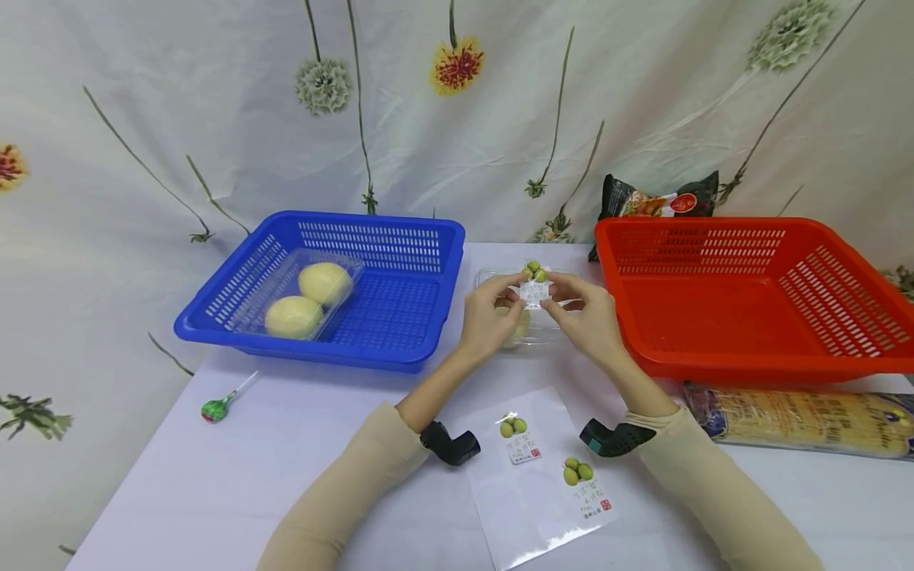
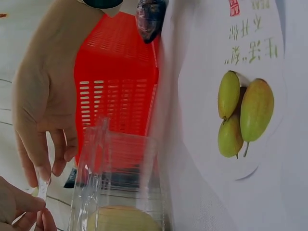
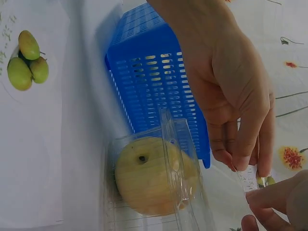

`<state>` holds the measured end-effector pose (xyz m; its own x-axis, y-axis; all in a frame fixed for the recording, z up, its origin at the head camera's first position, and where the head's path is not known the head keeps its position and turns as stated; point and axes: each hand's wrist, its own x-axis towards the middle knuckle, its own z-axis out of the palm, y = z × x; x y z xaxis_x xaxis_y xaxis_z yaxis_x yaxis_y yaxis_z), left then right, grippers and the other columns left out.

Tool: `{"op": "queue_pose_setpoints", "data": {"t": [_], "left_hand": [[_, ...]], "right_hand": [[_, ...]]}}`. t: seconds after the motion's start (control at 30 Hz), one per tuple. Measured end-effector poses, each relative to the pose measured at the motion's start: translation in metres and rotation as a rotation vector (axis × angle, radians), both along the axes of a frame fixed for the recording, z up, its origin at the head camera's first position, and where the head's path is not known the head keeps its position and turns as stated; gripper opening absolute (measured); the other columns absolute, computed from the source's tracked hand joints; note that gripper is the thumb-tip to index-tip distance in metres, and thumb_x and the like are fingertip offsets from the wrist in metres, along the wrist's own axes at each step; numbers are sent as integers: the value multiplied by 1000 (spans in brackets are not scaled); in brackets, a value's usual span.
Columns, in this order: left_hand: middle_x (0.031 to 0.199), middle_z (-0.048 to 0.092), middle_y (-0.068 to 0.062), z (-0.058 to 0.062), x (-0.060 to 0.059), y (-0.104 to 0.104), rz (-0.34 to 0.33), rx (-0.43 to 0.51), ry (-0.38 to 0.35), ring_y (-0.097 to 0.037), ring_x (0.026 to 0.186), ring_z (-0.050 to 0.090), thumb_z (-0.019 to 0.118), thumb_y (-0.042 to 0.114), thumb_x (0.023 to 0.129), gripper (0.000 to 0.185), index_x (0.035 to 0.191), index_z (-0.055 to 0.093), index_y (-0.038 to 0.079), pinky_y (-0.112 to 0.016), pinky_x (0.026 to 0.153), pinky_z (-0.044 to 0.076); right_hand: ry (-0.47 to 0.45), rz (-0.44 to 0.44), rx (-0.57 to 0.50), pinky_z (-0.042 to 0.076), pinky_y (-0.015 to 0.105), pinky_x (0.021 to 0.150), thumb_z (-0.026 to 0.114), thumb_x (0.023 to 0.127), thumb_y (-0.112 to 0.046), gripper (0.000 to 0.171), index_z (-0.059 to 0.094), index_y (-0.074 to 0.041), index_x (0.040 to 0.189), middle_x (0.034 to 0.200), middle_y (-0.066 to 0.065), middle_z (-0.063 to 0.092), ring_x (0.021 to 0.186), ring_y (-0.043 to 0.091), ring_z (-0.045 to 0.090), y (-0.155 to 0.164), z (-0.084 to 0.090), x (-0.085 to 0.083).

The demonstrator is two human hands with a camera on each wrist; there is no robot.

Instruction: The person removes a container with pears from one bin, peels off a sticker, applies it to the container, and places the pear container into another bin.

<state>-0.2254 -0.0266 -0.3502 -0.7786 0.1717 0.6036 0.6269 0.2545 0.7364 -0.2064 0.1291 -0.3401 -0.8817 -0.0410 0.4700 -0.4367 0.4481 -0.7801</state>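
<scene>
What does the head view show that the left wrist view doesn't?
Only the head view shows the blue basket holding a clamshell with two yellow fruits, the lollipop and both hands pinching the sticker. Only the left wrist view shows a close-up of a sheet sticker's green fruit. Both show the red basket, the sticker sheet and the clear clamshell on the table.

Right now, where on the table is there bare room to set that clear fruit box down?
Bare tabletop lies left front, between the lollipop and the sticker sheet. The red basket looks empty inside. It is crowded between the blue basket and the red one, where the clear box sits under both hands holding a sticker.
</scene>
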Motion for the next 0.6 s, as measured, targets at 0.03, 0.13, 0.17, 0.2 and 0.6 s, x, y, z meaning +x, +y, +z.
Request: {"op": "queue_pose_setpoints", "data": {"t": [0.03,0.13,0.17,0.2,0.6], "left_hand": [[93,65,-23,0,-2,1,13,-18,8,-28,73,60,60,-19,74,34,107,64,-12,-24,68,55],[92,66,-22,-1,-5,4,39,-62,20,-27,71,61,60,-18,73,34,105,66,-11,-21,67,54],[91,66,-21,-1,-6,4,46,-75,21,-26,71,61,61,-18,73,33,105,66,-10,-21,67,53],[91,67,-20,-2,-7,5,52,-86,22,-26,70,61,61,-18,73,33,104,67,-10,-20,66,53],[82,68,-16,-9,-12,1,85,-208,83,-21,64,60,59,-16,70,32,99,70,-6,-24,61,51]], "right_hand": [[-1,-11,-4,53,49,77,68,80,4,34,63,7,114,91,24,67,84,35,64,0,-1,-1],[-6,-33,-12,53,50,76,69,80,4,34,63,7,113,90,24,66,84,36,64,0,-6,-5],[-6,-39,-12,53,50,76,69,79,4,34,63,7,113,90,24,66,84,36,64,0,-7,-6],[-7,-43,-13,52,51,76,69,79,4,34,63,8,113,90,25,66,84,36,64,0,-9,-7],[44,-73,77,54,46,75,71,75,4,35,65,8,109,86,23,66,83,35,64,0,-16,-9]]}}
